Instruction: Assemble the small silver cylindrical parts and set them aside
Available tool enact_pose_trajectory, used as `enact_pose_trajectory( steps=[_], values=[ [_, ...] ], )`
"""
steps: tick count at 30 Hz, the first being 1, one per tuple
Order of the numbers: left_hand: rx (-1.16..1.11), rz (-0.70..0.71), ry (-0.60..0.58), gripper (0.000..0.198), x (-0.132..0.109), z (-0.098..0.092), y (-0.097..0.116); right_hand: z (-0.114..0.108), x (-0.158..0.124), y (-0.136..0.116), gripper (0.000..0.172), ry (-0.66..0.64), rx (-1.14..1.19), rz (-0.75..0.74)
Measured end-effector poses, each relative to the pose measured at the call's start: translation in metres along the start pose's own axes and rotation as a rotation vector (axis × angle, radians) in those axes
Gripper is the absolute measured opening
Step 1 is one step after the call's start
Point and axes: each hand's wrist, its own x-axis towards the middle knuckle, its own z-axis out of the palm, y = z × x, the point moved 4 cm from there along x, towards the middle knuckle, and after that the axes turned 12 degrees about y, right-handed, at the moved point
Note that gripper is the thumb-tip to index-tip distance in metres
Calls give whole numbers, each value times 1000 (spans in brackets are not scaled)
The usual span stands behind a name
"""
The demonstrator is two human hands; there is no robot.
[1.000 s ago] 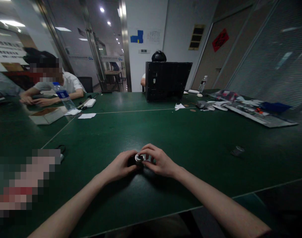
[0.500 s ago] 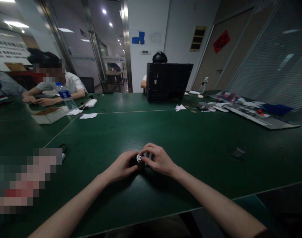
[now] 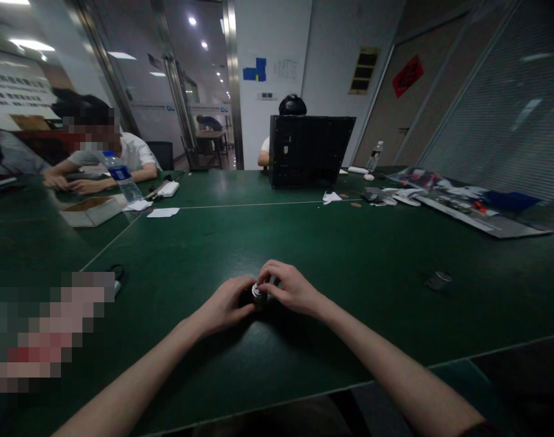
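Observation:
A small dark cylinder with a white, ring-like top stands on the green table in front of me. My left hand wraps its thumb and fingers round the cylinder's left side. From the right, my right hand brings thumb and fingertips together at the white top. Whatever those fingertips pinch is too small to make out. Another small dark cylinder, grey and partly see-through in look, lies farther right, apart from both hands.
Across the green table stands a large black case, a person partly behind it. Far left are an open box, a water bottle and a seated person. Papers and a board lie far right.
My right hand's fingertips have shifted slightly at the white top, curling a little more. The left hand keeps its hold on the cylinder.

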Motion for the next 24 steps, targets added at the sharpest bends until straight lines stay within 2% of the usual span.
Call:
enact_pose_trajectory(
  steps=[8, 13, 16, 20, 24],
  values=[
    [-12, -45, -1, 28, 0, -2, 1, -15, 0, 5, 3, 91, 41, -3],
    [24, -94, -21, 27, 0, -6, 1, -15, -9, 16, 5, -64, -32, 63],
    [28, -105, -17, 27, 0, -7, -1, -8, -15, 24, 6, -159, -115, 37],
    [25, -99, -13, 28, 0, -7, -2, 0, -18, 32, 9, -224, -186, -21],
    [24, -120, -19, 28, -1, -8, 0, 1, -19, 31, 12, -249, -219, -10]
  ],
)
